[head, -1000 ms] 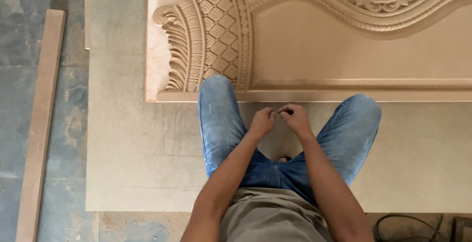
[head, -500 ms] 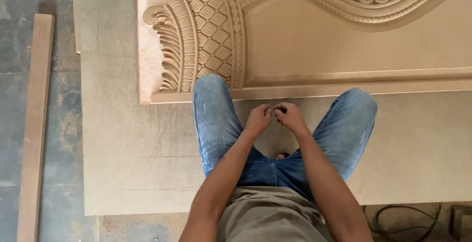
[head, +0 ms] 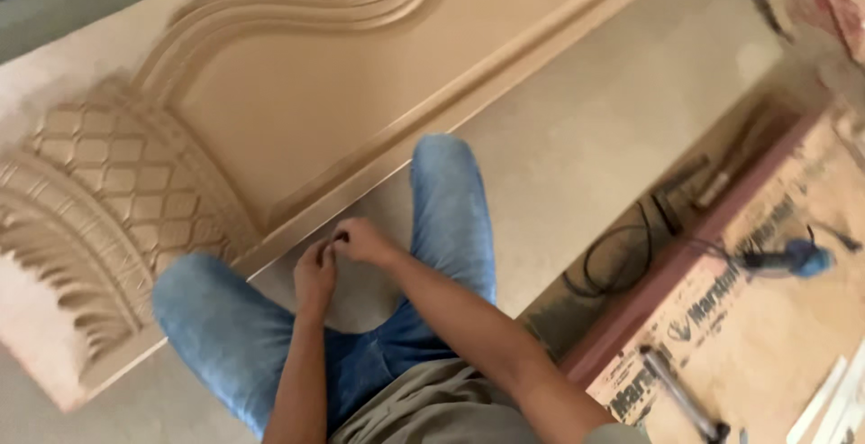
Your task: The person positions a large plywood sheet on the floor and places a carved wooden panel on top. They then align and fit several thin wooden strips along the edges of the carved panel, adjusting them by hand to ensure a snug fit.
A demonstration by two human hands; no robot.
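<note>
Head view: hands (head: 338, 255) pinched together beside carved panel (head: 270, 110), coiled cable (head: 622, 259) right.

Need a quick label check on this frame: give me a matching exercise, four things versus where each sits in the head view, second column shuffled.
Things:
1. Carved beige wooden panel with lattice and fan relief
2. Blue handheld power tool
3. Black coiled cable
4. Left hand and right hand

Places:
A. Right edge, on the printed brown board
B. Centre, fingertips together between the blue-jeaned knees
C. Upper left, running diagonally
D. Right of centre, on the floor beside the pale flat sheet

Pairs: 1-C, 2-A, 3-D, 4-B
</note>
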